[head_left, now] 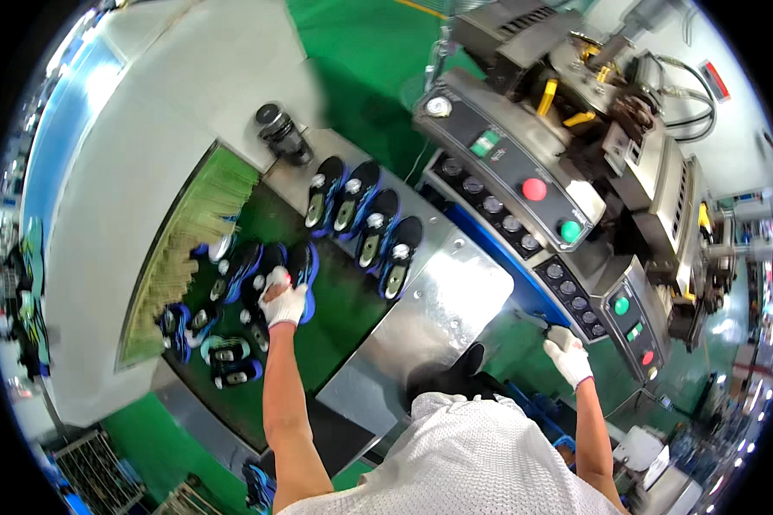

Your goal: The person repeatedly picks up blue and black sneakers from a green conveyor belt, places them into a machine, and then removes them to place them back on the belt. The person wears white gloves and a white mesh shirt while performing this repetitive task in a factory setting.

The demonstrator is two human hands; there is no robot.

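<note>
My left hand (282,300), in a white glove, reaches among the shoes on the green conveyor belt (318,339). Its fingers are curled at a dark shoe, and the hand covers part of that shoe. Right beside it lies another black-and-blue shoe (303,270) with a blue sole edge. My right hand (567,356), also gloved, is off to the right by the lower edge of the machine's control panel (567,292). Its fingers are bent around something dark and small that I cannot make out.
Several black-and-blue shoes (376,230) stand in a row along the metal ledge, near a dark bottle (283,135). A green bristle curtain (180,257) hangs at the opening of a white housing (129,215). The pressing machine (524,163) fills the right; a metal table (429,318) lies in front.
</note>
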